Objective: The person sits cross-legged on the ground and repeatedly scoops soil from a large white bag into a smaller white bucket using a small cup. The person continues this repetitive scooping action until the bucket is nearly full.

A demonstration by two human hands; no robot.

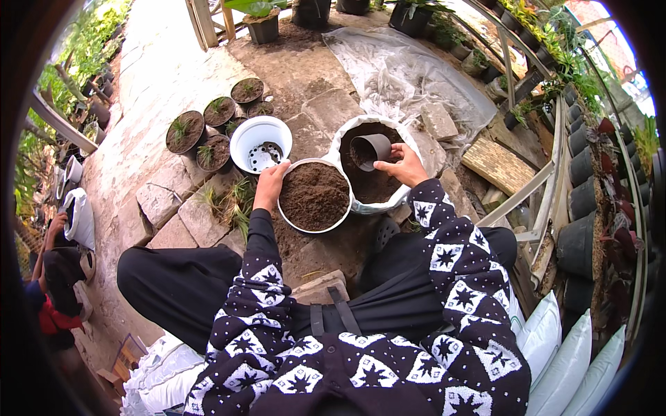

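Observation:
My right hand (403, 165) grips a small dark plastic nursery pot (382, 145) by its side. The pot lies tilted with some soil inside it, over the dark soil (372, 190) of an open white sack (408, 132). My left hand (269, 186) has its fingers on the left rim of a round white container (316, 230) heaped with brown soil. Touching or very near that hand is a white plastic pot (260, 126) with drainage holes and a little soil on its bottom.
Several small pots with grassy seedlings (186, 130) stand at the left. Loose grass plants (237, 208) lie on the paving. Beyond the sack spreads a clear plastic sheet (395, 73) beside a stone block (438, 121). Full white bags (556, 359) flank me; another person (54, 260) sits far left.

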